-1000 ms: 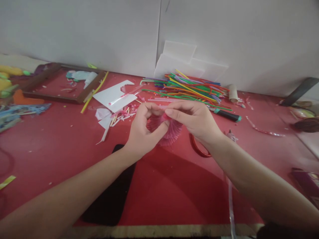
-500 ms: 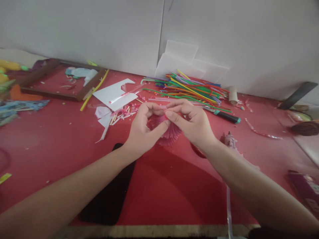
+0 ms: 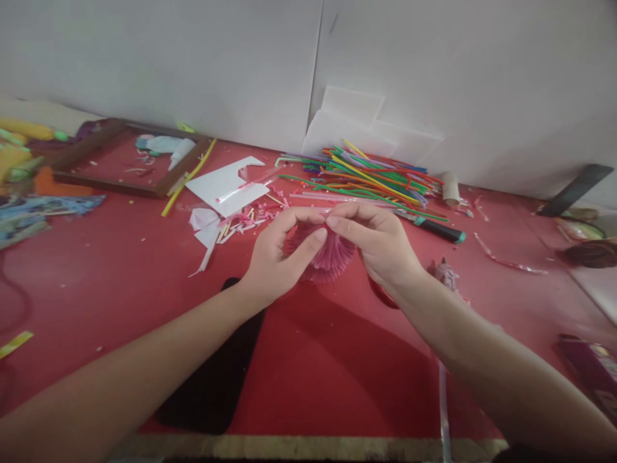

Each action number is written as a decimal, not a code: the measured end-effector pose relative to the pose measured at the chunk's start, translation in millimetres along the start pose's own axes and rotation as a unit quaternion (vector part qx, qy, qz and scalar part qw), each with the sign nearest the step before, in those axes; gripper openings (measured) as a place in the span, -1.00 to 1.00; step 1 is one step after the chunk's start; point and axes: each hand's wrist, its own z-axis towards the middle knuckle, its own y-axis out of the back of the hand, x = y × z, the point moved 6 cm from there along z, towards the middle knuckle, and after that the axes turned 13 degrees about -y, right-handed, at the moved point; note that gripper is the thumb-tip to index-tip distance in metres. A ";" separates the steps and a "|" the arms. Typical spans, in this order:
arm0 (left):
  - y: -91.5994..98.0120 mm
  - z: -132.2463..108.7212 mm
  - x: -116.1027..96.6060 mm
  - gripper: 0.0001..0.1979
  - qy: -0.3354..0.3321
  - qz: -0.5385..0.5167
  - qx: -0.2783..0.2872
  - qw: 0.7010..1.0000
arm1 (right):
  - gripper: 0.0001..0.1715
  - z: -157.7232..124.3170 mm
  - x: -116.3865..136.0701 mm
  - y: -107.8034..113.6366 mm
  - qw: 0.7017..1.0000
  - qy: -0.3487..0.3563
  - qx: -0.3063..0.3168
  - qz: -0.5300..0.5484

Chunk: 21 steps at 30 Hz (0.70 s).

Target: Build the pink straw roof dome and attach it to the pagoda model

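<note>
My left hand (image 3: 279, 254) and my right hand (image 3: 380, 241) meet at the fingertips over a pink pleated, fringed piece (image 3: 332, 260). The piece fans out below and behind the fingers. My right thumb and index finger are pinched together. On the left, thumb and index finger curve inward against the right fingertips. Whatever the fingertips grip is too small or hidden to make out. A red rounded thing (image 3: 383, 296) shows partly beside my right wrist. Under my left forearm lies a flat black slab (image 3: 216, 379), partly covered.
Behind the hands lie many-coloured pipe cleaners (image 3: 376, 173), a utility knife (image 3: 441, 229) and a cardboard roll (image 3: 450, 188). Cut white paper (image 3: 226, 186) and pink scraps (image 3: 245, 218) are to the left, near a brown frame (image 3: 110, 186). What looks like a glue gun (image 3: 446, 273) lies right.
The fingers have shifted slightly, and more of the pink pleated piece shows beneath them. The view has tilted a little. Both hands stay together.
</note>
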 end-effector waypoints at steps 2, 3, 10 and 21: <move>-0.3 0.6 0.0 -0.87 0.011 -0.007 0.001 1.000 | -0.81 -2.5 -2.2 -2.2 1.000 0.002 0.003 -0.004; -1.0 1.0 -0.9 -0.86 0.009 -0.006 0.007 1.000 | -0.80 -3.6 -3.6 -2.9 1.000 0.006 0.004 0.003; -2.5 2.5 -4.1 -0.76 0.001 0.048 0.026 0.999 | -0.80 -6.1 -12.7 -4.9 0.999 0.004 0.011 0.050; -4.9 2.1 -0.8 -0.72 0.026 0.023 0.003 0.999 | -0.72 0.4 -11.7 -10.5 0.999 -0.024 -0.004 0.046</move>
